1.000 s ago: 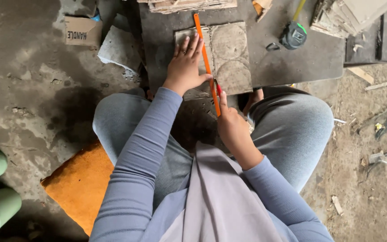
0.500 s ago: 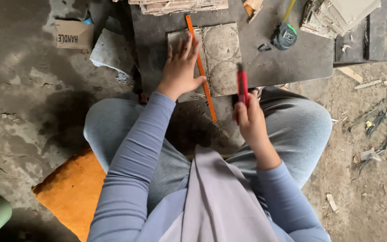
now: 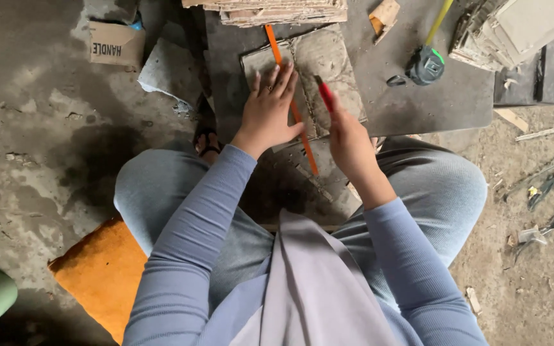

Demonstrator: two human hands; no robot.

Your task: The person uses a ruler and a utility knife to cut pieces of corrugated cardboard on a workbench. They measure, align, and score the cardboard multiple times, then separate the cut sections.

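Right hand [image 3: 349, 131] pinches a slim red-handled marking tool [image 3: 324, 93], tip poised just right of the long orange straightedge [image 3: 291, 102]. Left hand [image 3: 268, 110] lies spread flat, pressing that straightedge onto the square grey stone tile [image 3: 335, 70]. Best kept firmly pinned, tool run tight along the edge. Beyond, a green tape measure [image 3: 426, 64] rests on the dark board [image 3: 431, 102].

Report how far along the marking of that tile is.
Done: the orange ruler lies across the grey tile, pinned flat by the left hand. In hand: the right hand brings a red marker toward the tile. Left: no drawn line is visible.
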